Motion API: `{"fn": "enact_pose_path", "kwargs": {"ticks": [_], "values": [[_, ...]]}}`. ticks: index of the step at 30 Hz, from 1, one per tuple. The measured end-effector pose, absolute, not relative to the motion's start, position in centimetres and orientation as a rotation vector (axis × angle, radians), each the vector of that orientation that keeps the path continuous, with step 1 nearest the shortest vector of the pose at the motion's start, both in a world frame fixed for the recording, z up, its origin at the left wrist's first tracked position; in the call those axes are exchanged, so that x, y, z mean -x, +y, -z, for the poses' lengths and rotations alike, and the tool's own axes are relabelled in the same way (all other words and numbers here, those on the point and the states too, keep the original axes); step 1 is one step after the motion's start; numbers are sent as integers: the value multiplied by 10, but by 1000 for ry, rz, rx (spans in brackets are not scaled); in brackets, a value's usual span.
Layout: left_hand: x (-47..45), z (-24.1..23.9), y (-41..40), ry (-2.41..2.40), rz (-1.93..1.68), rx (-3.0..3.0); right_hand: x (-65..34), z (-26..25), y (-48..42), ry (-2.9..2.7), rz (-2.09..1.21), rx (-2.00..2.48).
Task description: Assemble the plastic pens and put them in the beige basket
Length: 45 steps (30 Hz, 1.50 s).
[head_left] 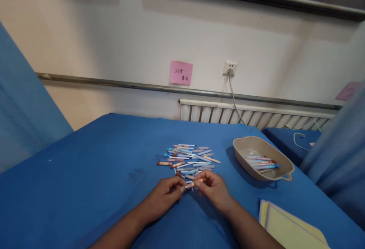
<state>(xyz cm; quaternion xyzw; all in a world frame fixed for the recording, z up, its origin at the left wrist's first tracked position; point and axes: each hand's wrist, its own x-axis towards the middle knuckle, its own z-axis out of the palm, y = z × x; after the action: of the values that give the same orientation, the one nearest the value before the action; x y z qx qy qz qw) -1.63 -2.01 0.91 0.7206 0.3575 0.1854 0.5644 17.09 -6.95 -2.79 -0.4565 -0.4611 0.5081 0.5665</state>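
Between my two hands, just in front of a pile of pens, is an orange-patterned pen barrel (196, 182). The fingers of my right hand (214, 189) are closed around its orange end. My left hand (168, 195) pinches its whitish other end, where a thin white piece shows; my fingertips hide exactly how the parts meet. The loose pile of pens and pen parts (188, 159) lies directly beyond my hands, with white refills, pale barrels, and blue and brown ends mixed together.
To the right stands a beige basin (264, 142) with several pens (261, 163) in it. Yellow cloth-like sheets (293, 224) lie at the front right of the blue-covered table (85, 173). Behind are a radiator (211, 114), a metal rail (137, 85) and a plugged-in socket (229, 68). Blue curtains (25, 100) hang at both sides.
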Motion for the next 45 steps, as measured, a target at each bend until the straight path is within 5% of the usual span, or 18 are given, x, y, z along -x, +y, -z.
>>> {"fn": "enact_pose_path", "kwargs": {"ticks": [30,37,45], "values": [[28,-9,-4,894,-479,-1473,-206,21,-74,-947,-990,1137],[31,-4,9,900,-655,-1153,-203,37,-72,-1411,-1034,1396],[30,1,11,853,-746,-1071,-164,13,-85,-1989,-291,1526]]}}
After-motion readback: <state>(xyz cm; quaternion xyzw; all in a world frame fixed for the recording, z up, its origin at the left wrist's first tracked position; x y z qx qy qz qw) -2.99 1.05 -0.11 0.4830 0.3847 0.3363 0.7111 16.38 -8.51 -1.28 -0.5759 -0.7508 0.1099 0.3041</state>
